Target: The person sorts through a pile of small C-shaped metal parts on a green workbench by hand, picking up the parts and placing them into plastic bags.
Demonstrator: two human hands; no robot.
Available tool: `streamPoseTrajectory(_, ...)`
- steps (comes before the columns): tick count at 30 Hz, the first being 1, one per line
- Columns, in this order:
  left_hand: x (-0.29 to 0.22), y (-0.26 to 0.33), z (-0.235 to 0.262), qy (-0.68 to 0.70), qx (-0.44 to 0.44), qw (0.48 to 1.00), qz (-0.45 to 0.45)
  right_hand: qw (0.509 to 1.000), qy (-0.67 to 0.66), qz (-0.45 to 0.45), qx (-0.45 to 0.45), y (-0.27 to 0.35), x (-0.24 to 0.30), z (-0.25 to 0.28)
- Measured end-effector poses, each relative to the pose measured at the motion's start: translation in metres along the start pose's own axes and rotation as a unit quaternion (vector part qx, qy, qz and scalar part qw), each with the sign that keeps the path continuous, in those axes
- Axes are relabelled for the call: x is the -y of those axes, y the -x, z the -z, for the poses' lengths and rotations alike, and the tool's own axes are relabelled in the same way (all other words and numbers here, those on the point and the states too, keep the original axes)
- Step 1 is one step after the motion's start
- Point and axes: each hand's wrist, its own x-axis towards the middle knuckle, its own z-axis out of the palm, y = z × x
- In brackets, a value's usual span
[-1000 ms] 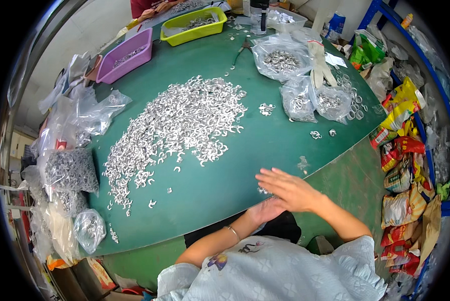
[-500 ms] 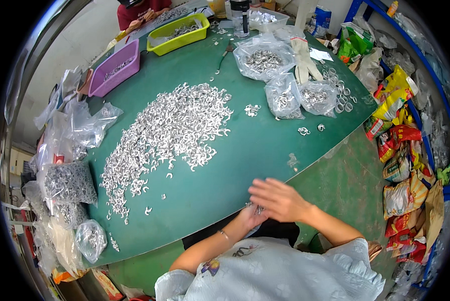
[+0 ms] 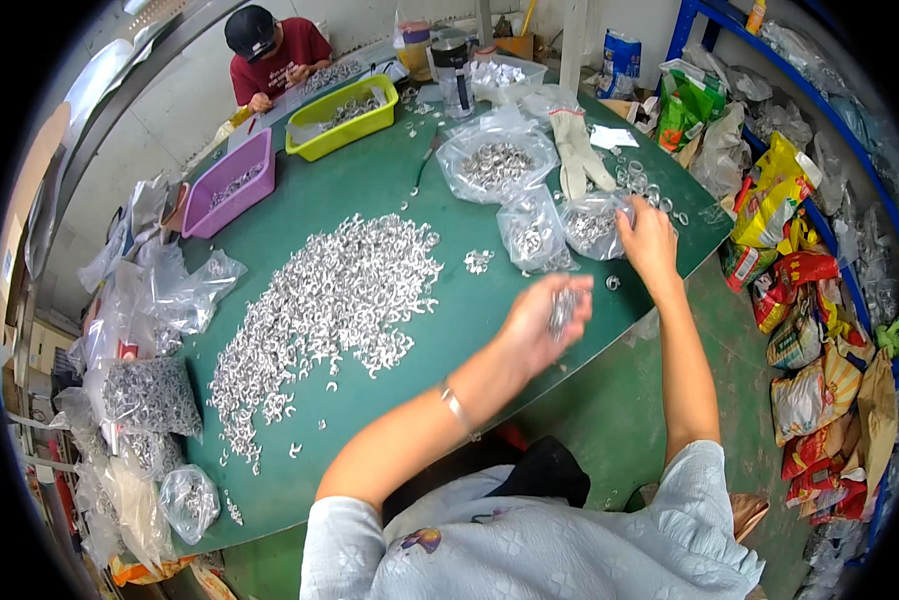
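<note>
My left hand (image 3: 539, 322) is cupped palm-up around a handful of small silver metal pieces (image 3: 566, 312), above the table's near right edge; it is slightly blurred. My right hand (image 3: 649, 240) reaches farther out, its fingers closed on the right rim of a small clear plastic bag (image 3: 591, 228) of metal pieces. Left of that stands another small plastic bag (image 3: 532, 240), and behind them a larger open bag (image 3: 497, 170) is full of silver pieces. A broad heap of C-shaped metal pieces (image 3: 334, 295) covers the middle of the green table (image 3: 369, 440).
A purple basket (image 3: 231, 190) and a yellow-green basket (image 3: 341, 118) stand at the far left. A pale glove (image 3: 573, 155) and loose rings (image 3: 637, 178) lie by the bags. Filled bags (image 3: 149, 395) line the left edge. A co-worker (image 3: 279, 55) sits across the table.
My hands have come apart from near the table's front edge. The right reached out to the small bag and took its rim; the left moved forward with the metal pieces.
</note>
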Motion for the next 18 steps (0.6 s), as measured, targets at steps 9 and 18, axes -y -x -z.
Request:
streamPoseTrajectory(9, -0.050, -0.130, -0.064, 0.093, -0.116, 0.984, -0.103, 0.986, -0.152, -0.043, 0.054, -0.007, -0.007, -0.007)
streamPoseTrajectory(18, -0.045, -0.145, -0.064, -0.009, -0.095, 0.980, -0.173, 0.973, -0.208, -0.076, 0.060, -0.013, -0.015, -0.002)
